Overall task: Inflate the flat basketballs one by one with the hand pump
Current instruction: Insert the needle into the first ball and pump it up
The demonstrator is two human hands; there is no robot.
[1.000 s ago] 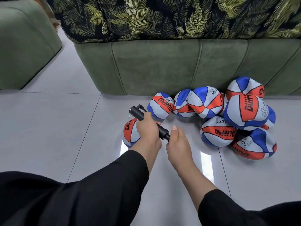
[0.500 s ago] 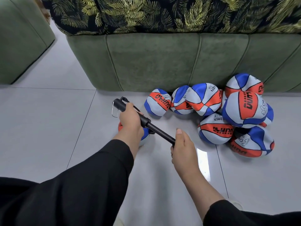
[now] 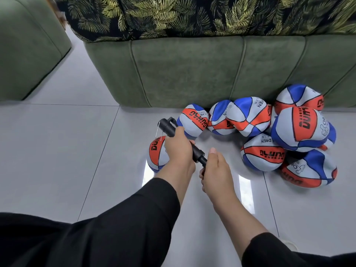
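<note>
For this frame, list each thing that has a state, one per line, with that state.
hand pump: held in both hands, plunger pushed nearly fully in
left hand: grips the pump barrel
right hand: grips the pump handle end
ball under the pump: apart from the pile, on the floor, partly hidden by the left hand
ball pile: stacked against the sofa, several dented and flat
</note>
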